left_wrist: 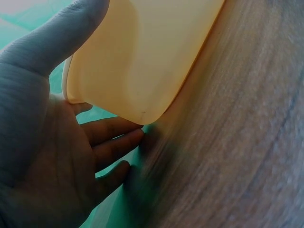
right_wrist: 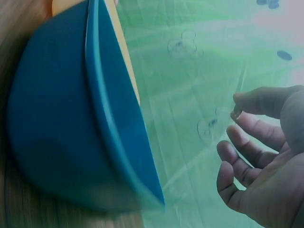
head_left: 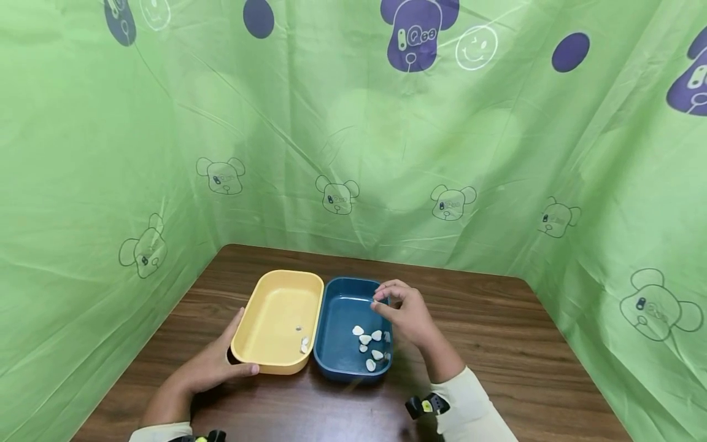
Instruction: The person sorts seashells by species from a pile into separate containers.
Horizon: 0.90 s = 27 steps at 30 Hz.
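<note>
A yellow tray [head_left: 276, 294] stands on the left, with a few small pale pebbles [head_left: 304, 345] in its near right part. My left hand [head_left: 215, 362] holds its near left corner, thumb along the front wall and fingers at the left side; the left wrist view shows this hand [left_wrist: 61, 142] against the tray wall [left_wrist: 142, 57]. Beside it stands a blue tray [head_left: 339, 313] with several white pebbles [head_left: 365, 339]. Over its far right rim is my right hand [head_left: 409, 313]. Thumb and index fingertip pinch a tiny brownish stone [right_wrist: 236, 114], mostly hidden.
Both trays stand side by side on a brown wooden table [head_left: 486, 331]. A green curtain [head_left: 386, 141] with bear prints surrounds the table at the back and sides.
</note>
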Available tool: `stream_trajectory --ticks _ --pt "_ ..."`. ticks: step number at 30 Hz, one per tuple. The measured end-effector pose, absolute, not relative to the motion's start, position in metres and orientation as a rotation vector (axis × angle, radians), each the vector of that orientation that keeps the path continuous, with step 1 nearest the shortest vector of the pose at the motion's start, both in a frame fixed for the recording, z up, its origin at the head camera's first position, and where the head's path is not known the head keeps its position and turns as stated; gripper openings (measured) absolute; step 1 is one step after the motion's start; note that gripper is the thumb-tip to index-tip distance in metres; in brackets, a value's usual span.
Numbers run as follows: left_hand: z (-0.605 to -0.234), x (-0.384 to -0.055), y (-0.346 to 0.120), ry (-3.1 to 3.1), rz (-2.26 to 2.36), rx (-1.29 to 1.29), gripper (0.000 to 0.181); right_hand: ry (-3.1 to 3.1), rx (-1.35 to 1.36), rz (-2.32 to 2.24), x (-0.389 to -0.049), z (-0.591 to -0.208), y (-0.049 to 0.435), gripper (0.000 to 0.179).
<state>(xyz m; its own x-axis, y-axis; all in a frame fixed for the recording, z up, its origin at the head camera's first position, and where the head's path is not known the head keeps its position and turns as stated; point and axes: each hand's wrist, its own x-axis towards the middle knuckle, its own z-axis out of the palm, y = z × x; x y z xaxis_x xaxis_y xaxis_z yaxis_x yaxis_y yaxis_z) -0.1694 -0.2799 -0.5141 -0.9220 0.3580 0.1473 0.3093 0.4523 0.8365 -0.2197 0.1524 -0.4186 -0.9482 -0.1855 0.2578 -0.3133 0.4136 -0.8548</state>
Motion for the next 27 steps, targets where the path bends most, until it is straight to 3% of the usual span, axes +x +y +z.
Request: stream_trajectory --ticks 27 --pt "-0.517 -0.171 -0.282 2.633 1.509 0.631 0.132 -2.558 0.484 1.608 -0.219 -0.417 0.032 0.006"
